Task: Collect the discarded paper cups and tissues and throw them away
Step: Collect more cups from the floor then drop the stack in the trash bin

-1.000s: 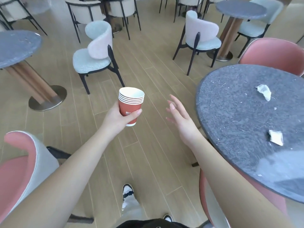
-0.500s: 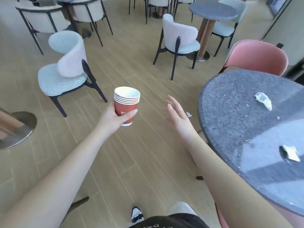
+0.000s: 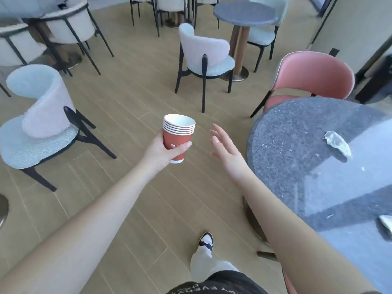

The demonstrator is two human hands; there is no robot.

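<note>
My left hand grips the nested stack of red paper cups over the floor, my right hand hangs spread and empty beside the desk; reaching for its crumpled tissue risks tilting the stack.

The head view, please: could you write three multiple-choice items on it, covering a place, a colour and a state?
1. Where does the crumpled white tissue lie?
A. on the round grey speckled table
B. on the floor
C. on the pink chair

2. What colour is the outer cup of the stacked paper cups?
A. blue
B. red
C. green

3. How is the right hand?
A. pinching a tissue
B. gripping a cup
C. open, holding nothing

Answers: 1 A, it rests on the tabletop; 2 B, red wall in the left hand; 3 C, fingers spread in air.
</note>
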